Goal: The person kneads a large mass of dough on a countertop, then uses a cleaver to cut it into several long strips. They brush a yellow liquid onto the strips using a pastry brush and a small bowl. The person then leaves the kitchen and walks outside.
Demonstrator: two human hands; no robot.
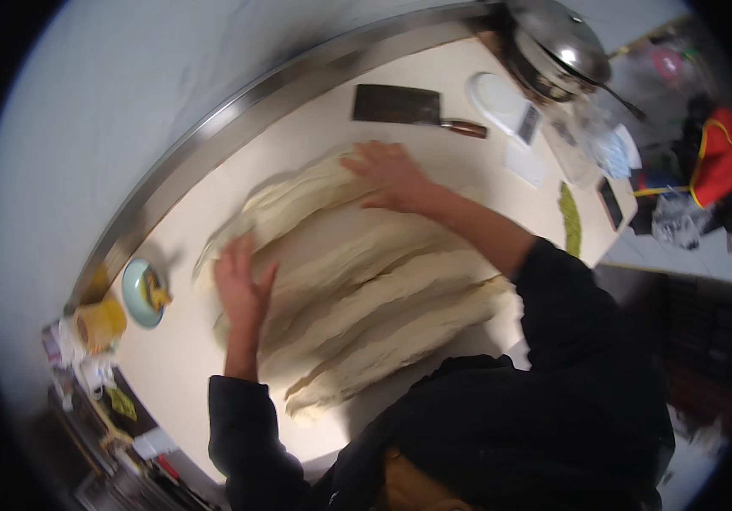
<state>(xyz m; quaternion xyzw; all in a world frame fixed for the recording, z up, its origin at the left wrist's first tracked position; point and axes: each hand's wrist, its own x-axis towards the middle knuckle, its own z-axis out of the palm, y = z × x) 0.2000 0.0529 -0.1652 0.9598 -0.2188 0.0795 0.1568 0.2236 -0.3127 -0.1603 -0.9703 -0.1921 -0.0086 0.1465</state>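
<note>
Several long, pale dough strips lie side by side on a light worktop, slanting up to the right. My right hand (391, 177) rests palm down with spread fingers at the right part of the farthest dough strip (305, 199). At that strip's left end is my left hand (243, 281), its thumb held apart from the fingers. Neither hand has its fingers closed around anything. Closer to my body are a middle dough strip (366, 303) and the nearest dough strip (398, 342). My right forearm and sleeve hide some of the strips' right ends.
Beyond the dough lies a cleaver (398, 104), near a white kitchen scale (503, 105). A lidded metal pan (557, 48) stands back right. Rightward are a green strip (570, 220) and a phone (610, 203). A pale-green bowl (138, 303) and yellowish container (99, 324) stand left.
</note>
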